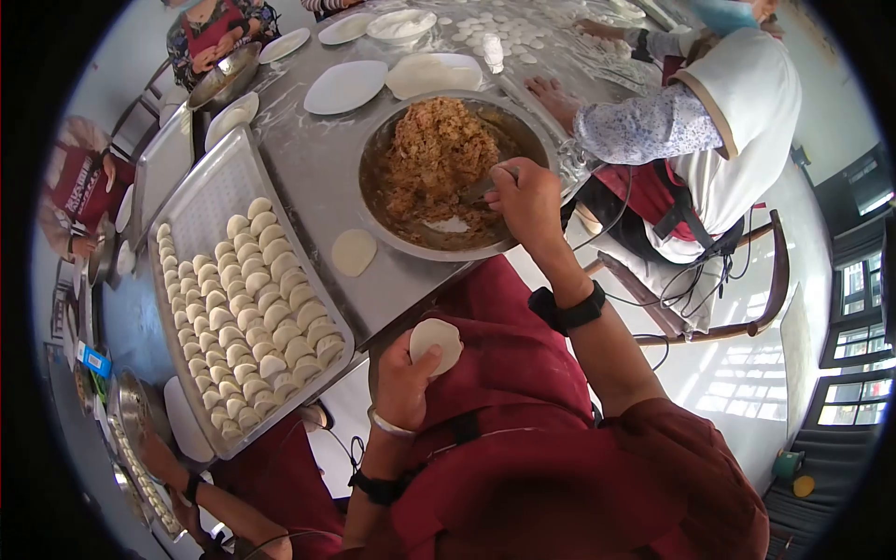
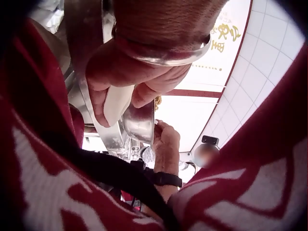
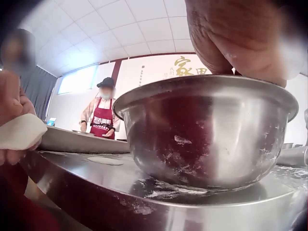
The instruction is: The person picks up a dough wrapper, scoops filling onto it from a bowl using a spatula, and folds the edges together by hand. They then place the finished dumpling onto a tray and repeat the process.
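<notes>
My left hand (image 1: 401, 383) holds a round dumpling wrapper (image 1: 441, 338) in front of the apron, thumb on its face and fingers behind. The left wrist view shows the same wrapper (image 2: 117, 103) bent between thumb and fingers. Over the near right rim of a steel bowl (image 3: 207, 134), my right hand (image 1: 527, 205) grips a metal spoon (image 1: 479, 193), whose head is down in the brown minced filling (image 1: 439, 140). Filling is heaped at the bowl's far side, with a scraped patch of bare metal near the front.
A metal tray (image 1: 210, 187) with rows of folded dumplings (image 1: 271, 280) lies left of the bowl. One loose wrapper (image 1: 354, 253) rests between them. White plates (image 1: 345, 87) and many wrappers (image 1: 509, 33) lie at the back. Another person's hand (image 1: 557, 103) rests by the bowl's right side.
</notes>
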The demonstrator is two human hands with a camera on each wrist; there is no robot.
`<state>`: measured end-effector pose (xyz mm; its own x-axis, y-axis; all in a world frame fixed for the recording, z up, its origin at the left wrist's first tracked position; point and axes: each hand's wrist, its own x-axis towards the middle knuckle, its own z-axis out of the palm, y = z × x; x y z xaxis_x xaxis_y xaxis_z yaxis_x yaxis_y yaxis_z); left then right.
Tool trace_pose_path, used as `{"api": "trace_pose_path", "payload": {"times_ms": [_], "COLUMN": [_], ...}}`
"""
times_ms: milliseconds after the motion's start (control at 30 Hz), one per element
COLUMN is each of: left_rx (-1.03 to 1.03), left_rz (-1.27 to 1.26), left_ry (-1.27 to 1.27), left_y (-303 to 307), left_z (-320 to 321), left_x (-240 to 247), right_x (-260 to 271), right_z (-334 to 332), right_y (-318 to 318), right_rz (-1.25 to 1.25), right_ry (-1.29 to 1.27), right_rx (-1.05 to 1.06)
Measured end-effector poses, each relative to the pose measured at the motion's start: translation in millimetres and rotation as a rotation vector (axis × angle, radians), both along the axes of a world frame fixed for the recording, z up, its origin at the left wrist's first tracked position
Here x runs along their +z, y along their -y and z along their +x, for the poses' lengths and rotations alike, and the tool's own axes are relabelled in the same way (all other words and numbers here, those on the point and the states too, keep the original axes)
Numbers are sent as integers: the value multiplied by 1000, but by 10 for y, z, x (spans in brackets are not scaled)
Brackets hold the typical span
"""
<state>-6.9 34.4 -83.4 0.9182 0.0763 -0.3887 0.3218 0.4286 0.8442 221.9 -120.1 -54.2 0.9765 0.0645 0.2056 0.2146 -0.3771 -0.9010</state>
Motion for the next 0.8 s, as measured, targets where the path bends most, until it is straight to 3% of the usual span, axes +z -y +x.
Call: {"api": "trace_pose_path", "payload": {"times_ms": [367, 800], "left_rx": [33, 112], "left_rz": [-63, -151], "left_ry": [13, 87], "left_y": [13, -8], "left_z": [11, 71], "left_x": [19, 214], "right_x": [35, 45], "right_z": [27, 145], "right_y": [-124, -208], "right_rz": [201, 466], "right_ry": [-147, -574], "right_rx": [126, 178]}}
